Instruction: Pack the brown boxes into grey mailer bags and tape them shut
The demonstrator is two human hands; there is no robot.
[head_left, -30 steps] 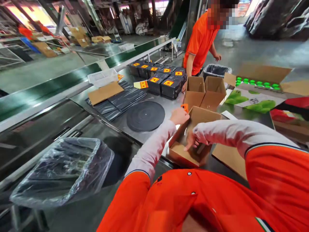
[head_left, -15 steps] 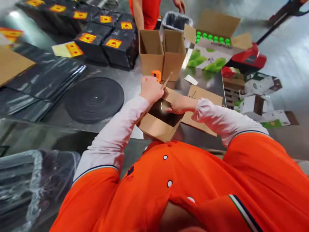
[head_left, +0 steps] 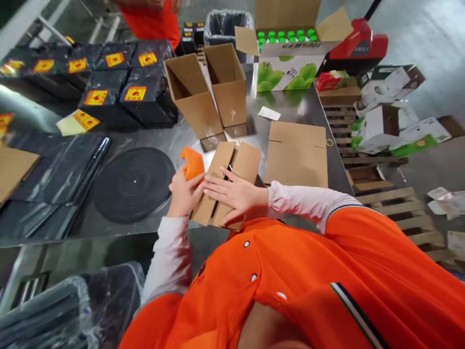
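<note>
A small cardboard box [head_left: 247,162] sits near the front edge of the table, its flaps folded inward with a narrow dark gap between them. My right hand [head_left: 236,191] lies flat across the flaps, fingers stretched out to the left. At the box's left side, my left hand [head_left: 184,190] is closed around an orange tape dispenser [head_left: 193,164], which sticks up above the fingers. The fingertips of my right hand come close to my left hand. Behind the box stand two open, upright cardboard boxes [head_left: 229,99].
A flat cardboard piece [head_left: 297,154] lies to the right, a black round disc [head_left: 135,184] to the left. Black wrapped packs [head_left: 147,99] with labels and a carton of green-capped bottles [head_left: 286,68] stand farther back. A co-worker in orange [head_left: 152,22] is across the table.
The box's flaps, upright and open before, are now folded down. My right hand has moved from inside the box onto its top. My view has shifted, and the tape dispenser shows more fully.
</note>
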